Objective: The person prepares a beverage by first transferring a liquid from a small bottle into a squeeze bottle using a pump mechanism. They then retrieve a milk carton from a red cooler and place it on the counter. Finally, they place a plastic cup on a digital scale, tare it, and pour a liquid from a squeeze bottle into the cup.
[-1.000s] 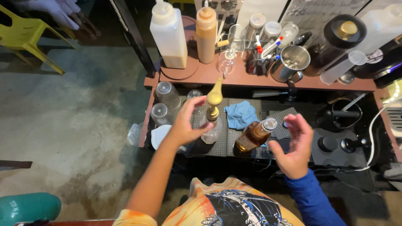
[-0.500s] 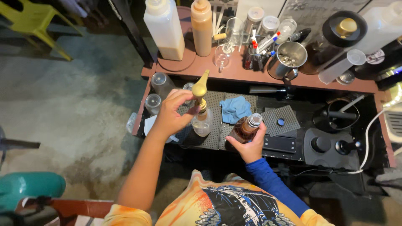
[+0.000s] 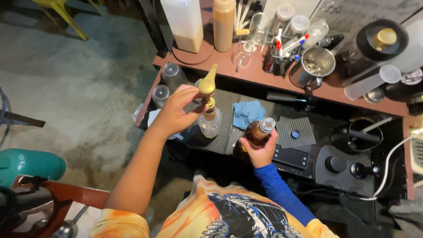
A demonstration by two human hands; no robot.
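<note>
At the centre of the frame I have my left hand [image 3: 178,110] on a clear bottle [image 3: 209,124] that stands upright on the dark rubber mat [image 3: 229,108]. My fingers are closed around its neck, just under the gold pourer spout [image 3: 207,84], which points up and to the right. The bottle looks nearly empty, though I can't judge the level for sure.

Just right of centre, my right hand [image 3: 261,154] wraps from below around a brown bottle [image 3: 257,133] with a silver cap [image 3: 266,124]. The fingers are clamped on its body and it leans slightly toward the clear bottle, near it but not touching.

As I read it, the work is at an early stage: both bottles are in hand, the brown one is capped, the pourer sits in the clear one, and I see nothing being poured.

A blue cloth [image 3: 248,112] lies on the mat between and above the bottles. Along the reddish shelf [image 3: 335,92] in the upper part of the frame stand a tall white squeeze bottle [image 3: 184,22], a tan one [image 3: 224,24] and a steel cup [image 3: 316,64].
</note>
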